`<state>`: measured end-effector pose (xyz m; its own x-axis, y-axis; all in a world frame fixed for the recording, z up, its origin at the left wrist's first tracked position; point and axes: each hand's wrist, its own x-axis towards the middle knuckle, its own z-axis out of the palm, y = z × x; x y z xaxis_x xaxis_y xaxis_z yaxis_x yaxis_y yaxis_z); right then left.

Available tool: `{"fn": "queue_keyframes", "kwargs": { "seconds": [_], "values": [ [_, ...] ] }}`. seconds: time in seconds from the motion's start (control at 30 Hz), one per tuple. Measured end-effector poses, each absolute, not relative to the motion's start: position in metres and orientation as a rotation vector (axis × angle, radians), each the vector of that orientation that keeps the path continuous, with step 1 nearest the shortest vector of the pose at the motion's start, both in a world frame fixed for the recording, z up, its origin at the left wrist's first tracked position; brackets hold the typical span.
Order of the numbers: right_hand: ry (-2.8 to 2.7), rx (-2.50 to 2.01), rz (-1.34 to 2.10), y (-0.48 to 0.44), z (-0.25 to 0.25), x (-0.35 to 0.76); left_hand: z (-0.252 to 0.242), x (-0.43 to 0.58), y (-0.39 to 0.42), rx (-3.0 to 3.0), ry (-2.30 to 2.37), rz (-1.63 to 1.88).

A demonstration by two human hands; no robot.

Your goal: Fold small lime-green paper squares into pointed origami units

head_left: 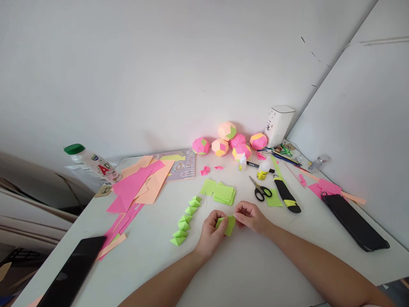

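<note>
A small green paper square [229, 228] is held above the front middle of the white table. My left hand [213, 232] pinches its left side between thumb and fingers. At the upper right corner of the same paper, my right hand [251, 216] has thumb and fingertips closed. Just beyond the hands lies a stack of green paper squares [224, 192], with a loose green square [208, 186] beside it. To the left of my left hand runs a slanting row of several folded green paper pieces [184, 224].
Scissors [261, 190], a box cutter [286, 194], glue bottles [263, 170] and a marker [255, 165] lie right of the stack. Several paper balls [220, 147] sit by the wall. Pink and orange sheets [131, 187] and a drink bottle [92, 164] are left; a black case [354, 221] is right.
</note>
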<state>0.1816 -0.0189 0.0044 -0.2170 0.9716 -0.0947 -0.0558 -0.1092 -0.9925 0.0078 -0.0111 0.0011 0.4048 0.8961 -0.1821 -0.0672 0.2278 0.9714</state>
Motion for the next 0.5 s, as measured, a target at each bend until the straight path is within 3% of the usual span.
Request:
{"fn": "queue_keyframes", "kwargs": {
  "seconds": [0.5],
  "values": [
    [-1.171,-1.126,1.468,-0.0175,0.0046,0.183,0.0041,0.0083,-0.0123,1.074,0.878,0.847]
  ]
}}
